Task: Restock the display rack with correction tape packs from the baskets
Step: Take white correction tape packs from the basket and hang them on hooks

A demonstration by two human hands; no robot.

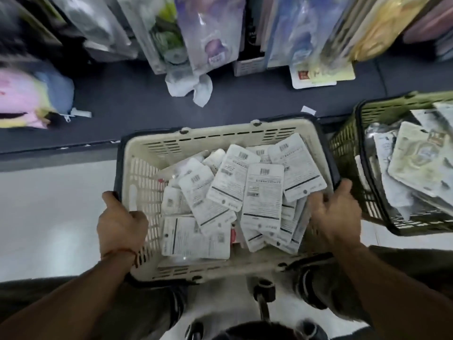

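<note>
Gripping cream basket (pixel 137 165) rim, left hand (pixel 120 227) and right hand (pixel 335 217) fingers curled; correction tape packs (pixel 263 192) remaining heaped, restocking barely starting.

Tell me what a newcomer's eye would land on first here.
First, the cream basket in the middle, heaped with white packs lying barcode side up. The left hand and right hand grip its two side rims. At the right edge stands a green basket, also holding packs.

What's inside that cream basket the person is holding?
The cream basket holds a loose heap of white correction tape packs, mostly showing barcoded backs. Whatever lies beneath the heap is covered.
</note>
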